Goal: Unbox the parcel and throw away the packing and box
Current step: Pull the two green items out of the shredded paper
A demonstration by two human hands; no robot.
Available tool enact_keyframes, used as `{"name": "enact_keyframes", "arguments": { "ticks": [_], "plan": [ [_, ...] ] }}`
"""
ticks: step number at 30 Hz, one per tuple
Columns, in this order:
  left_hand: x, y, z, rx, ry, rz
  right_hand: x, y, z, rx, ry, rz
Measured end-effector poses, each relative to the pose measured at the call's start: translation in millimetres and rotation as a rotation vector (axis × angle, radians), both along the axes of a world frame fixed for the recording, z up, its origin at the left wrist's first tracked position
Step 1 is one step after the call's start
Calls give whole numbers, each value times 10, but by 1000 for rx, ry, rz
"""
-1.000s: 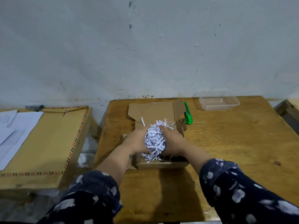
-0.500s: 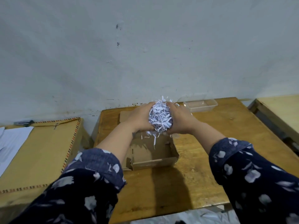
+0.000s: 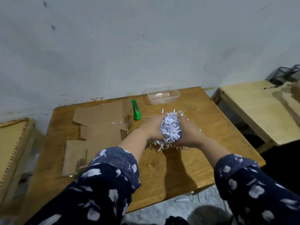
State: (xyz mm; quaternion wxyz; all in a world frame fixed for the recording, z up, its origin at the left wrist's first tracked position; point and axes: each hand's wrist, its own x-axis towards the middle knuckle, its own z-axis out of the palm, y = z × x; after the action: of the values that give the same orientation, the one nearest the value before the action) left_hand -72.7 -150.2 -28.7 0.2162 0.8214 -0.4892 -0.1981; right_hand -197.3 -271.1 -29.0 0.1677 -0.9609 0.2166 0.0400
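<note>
Lighting: dim, cool, diffuse, from above and behind the viewer. Shadows: soft dark patches on the counter (image 3: pixel 211 127) beneath both forearms (the deepest under the raised hands). Glare: none. Sharpness: soft throughout, motion smear on the sleeves (image 3: pixel 110 179) and frame edges. Distortion: wide-angle bowing, straight edges curving towards the corners.

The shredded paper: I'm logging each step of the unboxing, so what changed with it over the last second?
Both hands, left hand and right hand, lifted the shredded paper out of the cardboard box and carried it to the right, over the table; a few strips trail behind. The grip is unchanged. The green cutter and clear plastic container stayed put.
</note>
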Motion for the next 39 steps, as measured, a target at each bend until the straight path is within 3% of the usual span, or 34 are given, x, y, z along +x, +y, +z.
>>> {"name": "enact_keyframes", "arguments": {
  "ticks": [5,8,12,15,19,21,24,26,30,33,39],
  "plan": [
    [-87,-226,-319,103,-19,69,-77,-241,-384,170,-61,-7],
    [-26,-211,-300,152,-132,189,23,-310,-398,265,-92,22],
    [-4,-111,-211,229,-168,266,153,-283,-300,412,38,39],
    [-86,-89,-181,234,-41,287,141,-363,-73,552,187,109],
    [-258,-121,-134,2,138,438,76,-570,208,344,260,158],
    [-374,-158,-114,-101,163,477,60,-658,188,210,120,111],
    [-491,-216,-130,-188,81,535,108,-630,23,200,-175,34],
    [-540,-258,-203,-149,-3,571,120,-541,-114,280,-233,38],
    [-629,-212,-448,35,-46,566,9,-434,-413,323,-162,58],
    [-637,-73,-511,25,-50,601,-72,-589,-470,225,-113,-27],
    [-595,74,-437,-77,-50,642,-74,-835,-387,247,-89,-121]
  ]
}}
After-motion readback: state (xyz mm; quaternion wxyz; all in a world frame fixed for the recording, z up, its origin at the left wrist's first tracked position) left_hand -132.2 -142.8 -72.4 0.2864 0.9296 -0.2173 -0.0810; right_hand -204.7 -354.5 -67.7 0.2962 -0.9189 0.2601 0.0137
